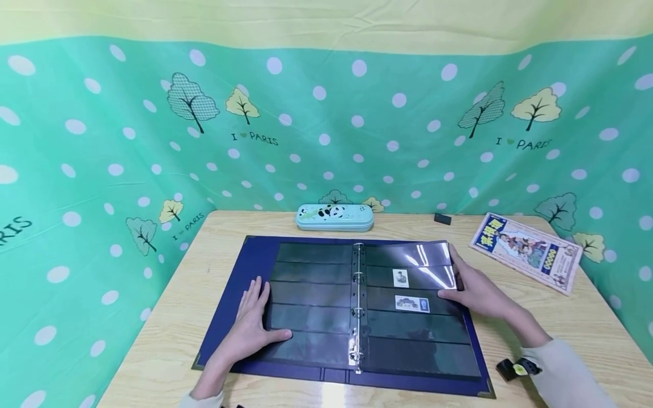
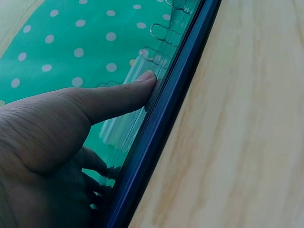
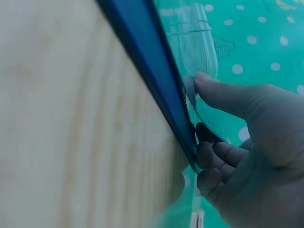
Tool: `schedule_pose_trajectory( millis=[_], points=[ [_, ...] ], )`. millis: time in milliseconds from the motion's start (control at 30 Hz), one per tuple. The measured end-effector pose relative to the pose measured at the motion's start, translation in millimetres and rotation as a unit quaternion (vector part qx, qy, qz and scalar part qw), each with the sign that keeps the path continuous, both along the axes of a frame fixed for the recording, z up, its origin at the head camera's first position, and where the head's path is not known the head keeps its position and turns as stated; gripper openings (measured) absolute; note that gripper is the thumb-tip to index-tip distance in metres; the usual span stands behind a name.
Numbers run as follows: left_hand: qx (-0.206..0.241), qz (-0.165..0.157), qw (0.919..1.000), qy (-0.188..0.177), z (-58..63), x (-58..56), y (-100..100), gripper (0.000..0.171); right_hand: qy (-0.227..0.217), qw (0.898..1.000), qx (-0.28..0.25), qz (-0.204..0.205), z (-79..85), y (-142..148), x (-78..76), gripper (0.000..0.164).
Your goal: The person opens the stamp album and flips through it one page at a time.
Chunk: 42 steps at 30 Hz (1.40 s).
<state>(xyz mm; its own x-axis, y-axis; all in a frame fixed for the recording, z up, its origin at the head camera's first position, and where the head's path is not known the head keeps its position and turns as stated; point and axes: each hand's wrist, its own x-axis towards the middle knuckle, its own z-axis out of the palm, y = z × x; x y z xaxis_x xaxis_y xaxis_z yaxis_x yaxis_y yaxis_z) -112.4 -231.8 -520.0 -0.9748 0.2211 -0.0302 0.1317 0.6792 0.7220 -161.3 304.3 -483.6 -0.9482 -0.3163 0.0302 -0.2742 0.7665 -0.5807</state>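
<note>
A navy stamp album lies spread open on the table, its metal ring binder running down the middle. Black pages with clear strip pockets fill both sides. My left hand rests on the left page, fingers and thumb extended; in the left wrist view its thumb touches the glossy page. At the right page's outer edge, my right hand pinches the page, thumb on top and fingers curled beneath, as the right wrist view shows. That page holds a small stamp and a wider stamp.
Behind the album stands a light-blue panda pencil case. A small black object lies at the table's back edge. To the right is a printed booklet. A green dotted cloth hangs around the wooden table.
</note>
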Motion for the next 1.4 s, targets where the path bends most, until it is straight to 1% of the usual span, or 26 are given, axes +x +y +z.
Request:
schedule_pose_trajectory(
  millis=[167,333,500,667,800,933,1000,1100,1167,1300,1400],
  points=[
    [-0.001,0.0,1.0,0.009,-2.9,-1.0,-0.4,0.139,-0.007,1.0,-0.019,0.007,-0.2,1.8,11.0,0.111],
    [-0.002,0.001,0.9999,0.014,0.1,0.9,1.4,0.138,-0.018,0.999,-0.044,0.022,-0.4,6.1,21.8,0.107],
    [0.012,0.0,0.9999,0.012,3.3,2.1,1.9,0.14,-0.012,0.996,-0.074,0.039,-1.1,11.7,32.8,0.1],
    [0.002,0.003,1.0,0.004,2.5,1.3,2.8,0.139,-0.013,0.994,-0.089,0.055,-2.3,19.1,46.7,0.091],
    [0.001,0.005,1.0,0.004,1.4,0.7,2.6,0.139,-0.016,0.992,-0.1,0.07,-5.8,24.3,57.6,0.088],
    [0.017,0.0,0.9997,0.015,2.3,0.8,2.1,0.14,-0.019,0.99,-0.114,0.077,-9.9,27.0,67.0,0.088],
    [0.017,-0.001,0.9997,0.016,3.2,0.9,2.1,0.14,-0.02,0.989,-0.123,0.077,-10.7,27.1,71.1,0.088],
    [0.007,0.001,0.9999,0.007,5.0,0.8,2.3,0.139,-0.021,0.989,-0.129,0.074,-10.3,26.5,76.3,0.09],
    [0.002,0.002,1.0,0.003,5.7,0.6,2.3,0.139,-0.031,0.989,-0.13,0.065,-8.0,25.2,79.8,0.091],
    [0.009,0.004,0.9999,-0.004,8.6,0.6,2.7,0.137,-0.05,0.989,-0.131,0.038,-2.0,22.0,85.2,0.09],
    [0.008,0.012,0.9998,-0.012,12.4,1.9,4.3,0.133,-0.041,0.99,-0.135,0.024,1.6,19.5,88.2,0.086]
  ],
)
